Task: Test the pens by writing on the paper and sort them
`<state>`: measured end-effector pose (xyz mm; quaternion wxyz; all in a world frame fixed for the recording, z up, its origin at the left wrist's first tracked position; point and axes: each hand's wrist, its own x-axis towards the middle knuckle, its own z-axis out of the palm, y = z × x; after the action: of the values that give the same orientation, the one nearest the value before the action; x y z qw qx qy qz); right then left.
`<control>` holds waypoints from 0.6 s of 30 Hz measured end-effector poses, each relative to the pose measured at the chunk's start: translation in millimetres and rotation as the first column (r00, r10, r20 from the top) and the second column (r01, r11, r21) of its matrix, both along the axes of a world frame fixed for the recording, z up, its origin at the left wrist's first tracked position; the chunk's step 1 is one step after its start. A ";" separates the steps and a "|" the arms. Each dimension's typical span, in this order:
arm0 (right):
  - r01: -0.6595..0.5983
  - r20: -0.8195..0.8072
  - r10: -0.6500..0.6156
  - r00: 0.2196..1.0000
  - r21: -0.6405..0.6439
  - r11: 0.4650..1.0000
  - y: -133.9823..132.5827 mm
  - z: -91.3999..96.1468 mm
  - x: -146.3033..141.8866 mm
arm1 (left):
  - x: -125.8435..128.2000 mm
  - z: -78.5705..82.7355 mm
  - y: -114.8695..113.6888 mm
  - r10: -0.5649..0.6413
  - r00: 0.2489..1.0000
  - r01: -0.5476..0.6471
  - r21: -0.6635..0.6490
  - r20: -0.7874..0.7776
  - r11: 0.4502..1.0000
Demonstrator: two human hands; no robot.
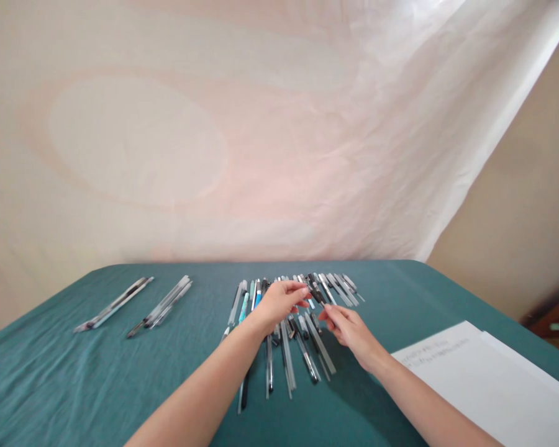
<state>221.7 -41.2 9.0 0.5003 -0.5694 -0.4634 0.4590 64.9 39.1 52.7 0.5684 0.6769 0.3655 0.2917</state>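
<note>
A spread of several pens [289, 347] lies in the middle of the teal tablecloth [74, 385]. My left hand [279, 301] hovers over the pile with fingers curled, pinching the end of a dark pen [315, 294]. My right hand [349, 329] is just to the right, its fingertips pinched on the same pen's lower end. Both hands meet above the upper middle of the pile.
Two small sorted groups of pens lie at the left: one [114, 304] far left, another [163, 302] beside it. White sheets of paper [489, 385] rest at the right front. A pale cloth backdrop [261, 124] hangs behind the table.
</note>
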 end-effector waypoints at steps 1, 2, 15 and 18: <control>-0.010 -0.010 0.010 1.000 0.004 1.000 -0.9 1.2 -1.2 | 0.3 -0.7 0.4 0.017 0.997 -0.013 -0.059 0.071 0.998; -0.018 -0.019 0.018 1.000 0.009 1.000 -1.6 2.2 -2.3 | 0.4 -1.8 0.7 0.034 0.993 -0.024 -0.086 0.112 0.996; -0.151 0.203 0.135 0.970 0.068 0.986 2.8 -2.7 6.7 | -11.6 5.1 20.0 0.256 0.909 -0.235 -0.102 0.328 0.967; -0.159 0.441 0.107 0.891 0.083 0.984 4.5 0.2 15.8 | -22.5 13.7 30.2 0.340 0.853 -0.332 -0.091 0.395 0.939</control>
<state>237.5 -36.7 9.3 0.3840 -0.5940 -0.6274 0.3256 42.5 69.3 66.4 0.5784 0.5218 0.3551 0.5168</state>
